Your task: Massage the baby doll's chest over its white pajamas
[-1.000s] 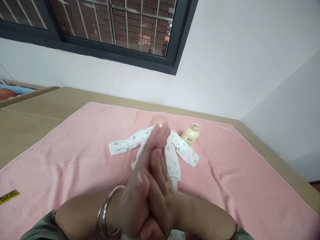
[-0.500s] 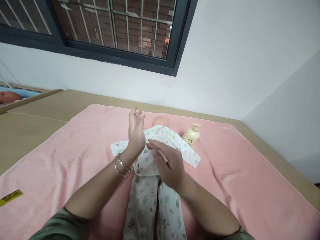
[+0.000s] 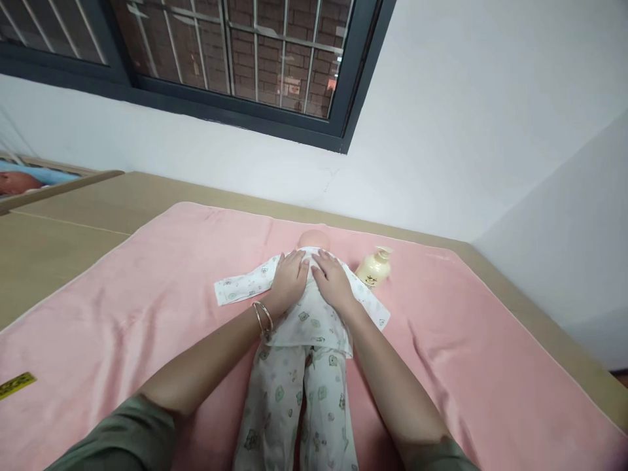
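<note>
A baby doll [image 3: 314,239] lies on the pink blanket [image 3: 171,275], with only its bare head showing at the far end. It wears a white printed top [image 3: 307,320] with the sleeves spread out, and matching trousers [image 3: 279,392]. My left hand [image 3: 289,278] rests flat on the upper left of the top, bracelets at the wrist. Beside it, my right hand [image 3: 332,278] lies flat on the upper right. Both hands have their fingers stretched toward the doll's head and hold nothing.
Right of the doll's head, a cream pump bottle [image 3: 373,267] is on the blanket. A yellow label [image 3: 17,385] shows at the left edge. The wooden surface [image 3: 69,229] borders the blanket, with a wall and barred window [image 3: 235,52] behind.
Both hands were raised above the doll, the left upright and the right tilted sideways. Now they have come down side by side, flat on the chest of the top.
</note>
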Demonstrator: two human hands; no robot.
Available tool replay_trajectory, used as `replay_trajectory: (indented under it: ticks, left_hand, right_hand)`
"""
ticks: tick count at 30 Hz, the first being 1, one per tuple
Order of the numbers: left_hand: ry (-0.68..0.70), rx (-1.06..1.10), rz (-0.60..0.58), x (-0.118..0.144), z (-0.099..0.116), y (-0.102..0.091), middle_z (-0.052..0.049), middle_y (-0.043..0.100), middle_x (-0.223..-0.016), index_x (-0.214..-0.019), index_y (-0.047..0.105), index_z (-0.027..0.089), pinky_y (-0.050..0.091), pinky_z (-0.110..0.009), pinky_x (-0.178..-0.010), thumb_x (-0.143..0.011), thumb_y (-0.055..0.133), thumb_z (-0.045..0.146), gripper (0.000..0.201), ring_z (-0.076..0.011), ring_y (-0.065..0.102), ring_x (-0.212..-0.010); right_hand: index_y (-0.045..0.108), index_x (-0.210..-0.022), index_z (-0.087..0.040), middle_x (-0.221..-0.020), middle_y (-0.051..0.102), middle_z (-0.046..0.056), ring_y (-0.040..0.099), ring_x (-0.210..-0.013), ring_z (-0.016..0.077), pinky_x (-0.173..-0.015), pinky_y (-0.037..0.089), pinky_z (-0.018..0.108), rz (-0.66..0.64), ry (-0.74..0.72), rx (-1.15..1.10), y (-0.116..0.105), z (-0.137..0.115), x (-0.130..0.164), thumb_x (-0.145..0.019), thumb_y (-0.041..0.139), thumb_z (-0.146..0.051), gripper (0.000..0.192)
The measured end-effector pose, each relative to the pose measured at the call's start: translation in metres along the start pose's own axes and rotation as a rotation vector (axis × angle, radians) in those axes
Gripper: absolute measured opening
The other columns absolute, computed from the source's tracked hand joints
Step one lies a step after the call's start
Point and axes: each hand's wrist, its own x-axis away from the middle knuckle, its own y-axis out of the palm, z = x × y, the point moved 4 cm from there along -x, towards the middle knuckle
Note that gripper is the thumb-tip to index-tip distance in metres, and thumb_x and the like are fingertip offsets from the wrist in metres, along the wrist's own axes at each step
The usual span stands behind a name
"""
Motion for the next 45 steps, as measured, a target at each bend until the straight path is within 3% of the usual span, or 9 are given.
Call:
replay_trajectory:
  ticks: [5,9,12,17,20,26,33,41,45]
  left_hand:
    - [0.009,-0.036,0.065,0.002,-0.006,0.002,-0.018,0.066,-0.137,-0.130,0.062,0.012,0.032,-0.055,-0.122,-0.104,0.028,0.036,0.049,-0.0290,0.057,-0.133]
    - [0.023,-0.014,0.104,0.003,-0.009,-0.001,-0.015,0.070,-0.129,-0.126,0.064,0.015,0.040,-0.051,-0.117,-0.103,0.031,0.035,0.045,-0.0276,0.063,-0.122]
    - [0.037,-0.005,0.105,0.003,-0.008,-0.001,-0.015,0.071,-0.126,-0.124,0.065,0.014,0.043,-0.051,-0.114,-0.103,0.032,0.035,0.044,-0.0279,0.064,-0.119]
    - [0.040,-0.023,0.100,0.004,-0.006,-0.001,-0.017,0.069,-0.128,-0.125,0.064,0.011,0.042,-0.053,-0.115,-0.102,0.033,0.033,0.044,-0.0294,0.062,-0.121]
    - [0.038,-0.019,0.093,0.003,-0.005,-0.001,-0.016,0.070,-0.127,-0.126,0.064,0.012,0.043,-0.051,-0.113,-0.102,0.033,0.034,0.045,-0.0289,0.062,-0.120]
    - [0.039,-0.021,0.097,0.002,-0.005,-0.004,-0.016,0.071,-0.124,-0.121,0.066,0.013,0.046,-0.049,-0.110,-0.102,0.033,0.033,0.044,-0.0281,0.064,-0.116]
    - [0.078,-0.075,0.066,0.002,-0.001,-0.001,-0.015,0.071,-0.126,-0.123,0.065,0.014,0.042,-0.051,-0.114,-0.099,0.037,0.030,0.040,-0.0291,0.062,-0.122]
    - [0.070,-0.078,0.064,0.003,-0.001,-0.005,-0.017,0.069,-0.129,-0.132,0.059,0.013,0.046,-0.051,-0.108,-0.101,0.035,0.033,0.045,-0.0304,0.063,-0.119]
    - [0.130,-0.166,0.015,0.007,0.006,-0.002,-0.021,0.066,-0.132,-0.136,0.055,0.008,0.044,-0.053,-0.109,-0.101,0.034,0.033,0.048,-0.0333,0.061,-0.122]
  right_hand:
    - [0.036,-0.154,0.006,-0.159,0.037,0.031,0.033,-0.151,0.0381,-0.123,0.023,0.052,-0.040,0.225,0.230,-0.002,-0.011,0.015,-0.106,0.032,-0.039,0.066]
    - [0.040,-0.155,-0.004,-0.163,0.035,0.022,0.025,-0.155,0.0332,-0.126,0.019,0.052,-0.060,-0.039,0.232,0.008,-0.035,0.022,-0.104,0.034,-0.025,0.056]
    - [0.048,-0.152,-0.014,-0.163,0.039,0.013,0.025,-0.156,0.0263,-0.127,0.019,0.049,-0.077,-0.178,0.120,0.009,-0.026,0.012,-0.104,0.033,-0.023,0.051]
    - [0.053,-0.148,-0.013,-0.158,0.047,0.014,0.039,-0.149,0.0285,-0.123,0.028,0.046,-0.020,0.073,0.084,-0.005,0.010,-0.005,-0.107,0.031,-0.034,0.051]
    - [0.050,-0.147,-0.002,-0.151,0.051,0.025,0.044,-0.145,0.0330,-0.122,0.029,0.048,-0.005,0.173,0.225,-0.007,-0.002,0.006,-0.107,0.030,-0.032,0.054]
    - [0.042,-0.155,-0.007,-0.162,0.036,0.021,0.027,-0.154,0.0361,-0.124,0.024,0.052,-0.078,-0.021,0.272,0.008,-0.047,0.029,-0.102,0.036,-0.021,0.055]
    - [0.041,-0.156,-0.011,-0.164,0.036,0.015,0.030,-0.154,0.0279,-0.126,0.024,0.044,-0.048,0.071,0.116,-0.002,-0.005,0.003,-0.108,0.029,-0.037,0.056]
    - [0.037,-0.157,-0.007,-0.163,0.033,0.026,0.029,-0.153,0.0367,-0.123,0.026,0.052,-0.131,0.042,0.359,0.002,-0.046,0.031,-0.104,0.036,-0.024,0.056]
    - [0.043,-0.155,-0.014,-0.164,0.035,0.019,0.032,-0.153,0.0337,-0.123,0.027,0.049,-0.138,0.029,0.260,-0.002,-0.030,0.019,-0.106,0.032,-0.027,0.053]
